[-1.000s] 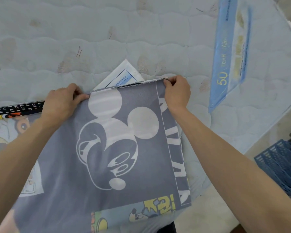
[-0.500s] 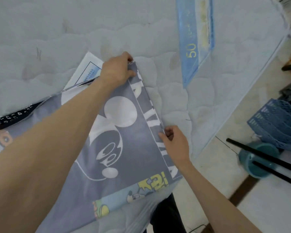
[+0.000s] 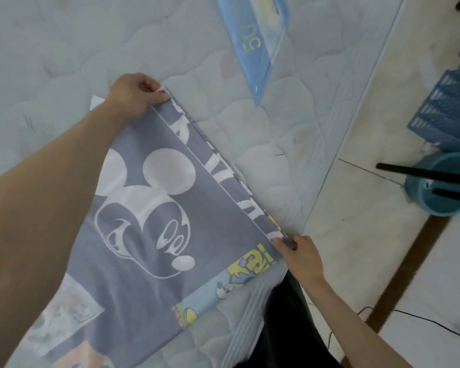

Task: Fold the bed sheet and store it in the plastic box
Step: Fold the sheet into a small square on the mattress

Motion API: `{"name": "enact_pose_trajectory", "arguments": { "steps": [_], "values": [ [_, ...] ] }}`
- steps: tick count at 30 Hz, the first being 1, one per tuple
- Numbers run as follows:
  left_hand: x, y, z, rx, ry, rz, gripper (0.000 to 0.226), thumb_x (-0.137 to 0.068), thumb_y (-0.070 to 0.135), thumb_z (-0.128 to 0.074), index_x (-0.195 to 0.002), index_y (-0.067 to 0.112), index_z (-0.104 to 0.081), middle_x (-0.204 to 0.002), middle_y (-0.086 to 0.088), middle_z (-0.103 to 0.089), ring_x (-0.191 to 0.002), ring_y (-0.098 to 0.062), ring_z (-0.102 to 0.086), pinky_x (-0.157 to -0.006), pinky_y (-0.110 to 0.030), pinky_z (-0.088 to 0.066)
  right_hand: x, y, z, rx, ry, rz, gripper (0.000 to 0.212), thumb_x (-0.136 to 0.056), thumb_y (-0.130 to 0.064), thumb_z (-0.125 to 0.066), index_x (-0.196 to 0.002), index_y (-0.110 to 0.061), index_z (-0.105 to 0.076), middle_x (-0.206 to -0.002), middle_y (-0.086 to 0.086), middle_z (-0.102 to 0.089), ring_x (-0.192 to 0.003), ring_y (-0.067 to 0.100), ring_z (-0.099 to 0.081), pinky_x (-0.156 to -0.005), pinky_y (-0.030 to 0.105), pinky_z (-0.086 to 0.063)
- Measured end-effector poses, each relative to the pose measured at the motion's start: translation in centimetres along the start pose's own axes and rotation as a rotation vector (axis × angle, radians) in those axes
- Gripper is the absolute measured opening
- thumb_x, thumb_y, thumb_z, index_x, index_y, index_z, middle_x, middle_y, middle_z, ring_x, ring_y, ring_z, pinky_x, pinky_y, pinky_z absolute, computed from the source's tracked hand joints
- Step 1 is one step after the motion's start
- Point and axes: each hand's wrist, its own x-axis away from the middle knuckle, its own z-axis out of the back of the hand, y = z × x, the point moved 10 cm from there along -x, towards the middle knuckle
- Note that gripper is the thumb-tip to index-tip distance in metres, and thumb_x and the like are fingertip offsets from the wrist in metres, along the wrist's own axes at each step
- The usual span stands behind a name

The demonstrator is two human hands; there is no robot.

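The grey bed sheet (image 3: 154, 235) with a white cartoon mouse print lies partly folded on the white quilted mattress (image 3: 64, 49). My left hand (image 3: 136, 94) pinches the sheet's far corner between thumb and fingers. At the mattress's near edge, my right hand (image 3: 300, 257) pinches the near corner of the same lettered border edge. That edge runs straight between the two hands. A blue plastic box (image 3: 444, 115) with slotted walls stands on the floor at the right, partly cut off by the frame.
A blue plastic warranty label (image 3: 255, 46) lies on the mattress beyond the sheet. A teal bucket (image 3: 436, 187) with black rods across it sits on the tiled floor near the box. A black cable (image 3: 420, 318) trails on the floor. My dark trousers (image 3: 284, 328) touch the mattress edge.
My right hand slid along the lettered edge down to the near corner. My left hand kept the far corner. The view swung right, bringing more floor and the box into view.
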Motion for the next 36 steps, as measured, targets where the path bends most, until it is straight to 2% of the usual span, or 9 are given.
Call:
{"name": "enact_pose_trajectory", "arguments": {
  "steps": [3,7,11,15,19,22,26,29,36],
  "values": [
    [0.2,0.3,0.6,-0.046,-0.055,0.022,0.025,-0.083,0.019,-0.085,-0.078,0.029,-0.062,-0.082,0.008,-0.066,-0.073,-0.003,-0.060,-0.066,-0.012,-0.045,0.2,1.1,0.4,-0.098,-0.021,-0.090,0.031,-0.084,-0.045,-0.072,-0.070,-0.023,-0.057,-0.073,-0.009,-0.061,-0.069,0.008,-0.056,-0.054,0.018,-0.035],
    [0.8,1.8,0.8,-0.199,-0.170,0.002,0.027,-0.081,0.014,-0.086,-0.101,0.027,-0.073,-0.088,0.004,-0.068,-0.082,-0.011,-0.061,-0.076,-0.021,-0.047,0.3,1.8,1.0,-0.300,-0.050,-0.127,0.022,-0.082,-0.023,-0.078,-0.067,-0.014,-0.065,-0.061,-0.001,-0.066,-0.063,0.017,-0.063,-0.062,0.032,-0.049],
    [2.4,5.6,2.6,-0.483,-0.229,-0.076,0.030,-0.080,0.016,-0.084,-0.109,0.020,-0.077,-0.093,-0.001,-0.070,-0.090,-0.018,-0.061,-0.072,-0.026,-0.043,1.0,0.9,2.5,-0.480,-0.060,-0.143,0.013,-0.081,-0.005,-0.079,-0.082,-0.004,-0.066,-0.071,0.006,-0.070,-0.068,0.019,-0.066,-0.059,0.024,-0.057],
    [6.6,8.7,10.1,-0.673,-0.153,-0.122,0.017,-0.083,0.017,-0.080,-0.099,0.020,-0.076,-0.093,-0.004,-0.072,-0.085,-0.022,-0.059,-0.076,-0.030,-0.041,2.8,-5.9,5.0,-0.294,-0.134,0.060,0.025,-0.086,-0.004,-0.072,-0.109,-0.014,-0.069,-0.090,0.006,-0.070,-0.083,0.019,-0.065,-0.072,0.025,-0.050],
    [14.0,10.0,23.7,-0.751,0.070,-0.081,0.013,-0.093,0.019,-0.070,-0.105,0.019,-0.074,-0.107,-0.010,-0.072,-0.099,-0.032,-0.061,-0.085,-0.039,-0.048,6.3,-19.1,9.1,0.016,-0.063,0.352,0.011,-0.091,-0.006,-0.060,-0.087,-0.008,-0.070,-0.090,0.010,-0.064,-0.088,0.028,-0.063,-0.063,0.029,-0.035],
    [23.1,9.6,36.8,-0.609,0.352,0.013,0.013,-0.092,0.016,-0.069,-0.104,0.014,-0.074,-0.100,-0.013,-0.072,-0.101,-0.037,-0.065,-0.087,-0.043,-0.051,11.8,-32.1,13.9,0.058,0.109,0.578,0.014,-0.094,-0.007,-0.054,-0.093,-0.002,-0.067,-0.100,0.021,-0.064,-0.097,0.037,-0.061,-0.076,0.038,-0.041],
    [40.2,6.3,53.1,-0.336,0.730,0.130,0.007,-0.095,0.014,-0.063,-0.096,0.013,-0.070,-0.060,0.008,-0.070,-0.066,-0.013,-0.069,-0.074,-0.036,-0.054,25.5,-50.5,19.6,0.104,0.253,0.959,0.016,-0.094,-0.011,-0.053,-0.105,-0.010,-0.065,-0.106,0.017,-0.068,-0.101,0.037,-0.062,-0.075,0.038,-0.043],
    [54.6,2.9,61.8,-0.109,0.996,0.166,0.012,-0.095,0.019,-0.062,-0.100,0.014,-0.071,-0.071,-0.002,-0.073,-0.050,0.000,-0.067,-0.057,-0.026,-0.059,40.7,-61.6,23.7,0.127,0.365,1.266,0.019,-0.092,-0.011,-0.054,-0.106,-0.015,-0.067,-0.103,0.016,-0.070,-0.098,0.038,-0.062,-0.072,0.037,-0.042],
    [79.1,-3.4,67.2,0.468,1.308,-0.010,0.008,-0.104,0.007,-0.053,-0.110,0.010,-0.057,-0.097,-0.014,-0.067,-0.053,-0.005,-0.072,-0.048,-0.017,-0.058,74.6,-68.3,28.2,0.244,0.556,1.775,0.015,-0.094,-0.013,-0.051,-0.099,-0.016,-0.064,-0.098,0.012,-0.069,-0.089,0.036,-0.061,-0.071,0.039,-0.044]
  ]
}}
